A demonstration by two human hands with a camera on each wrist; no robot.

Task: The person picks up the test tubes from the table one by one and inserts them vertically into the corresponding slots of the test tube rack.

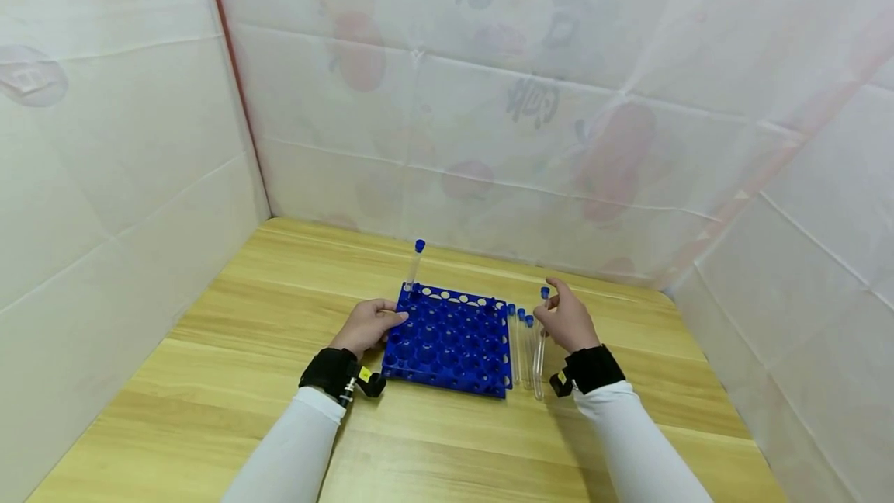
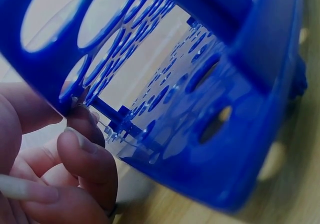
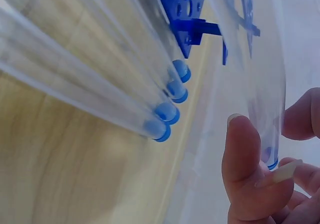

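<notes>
Beside rack point(image 1: 447, 340) edge — lifted tube point(image 1: 541, 332)

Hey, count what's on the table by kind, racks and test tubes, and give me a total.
Blue rack: 1
Blue-capped test tubes: 6 (1 upright in the rack, 4 lying beside it, 1 pinched by the right hand)
Total: 7
</notes>
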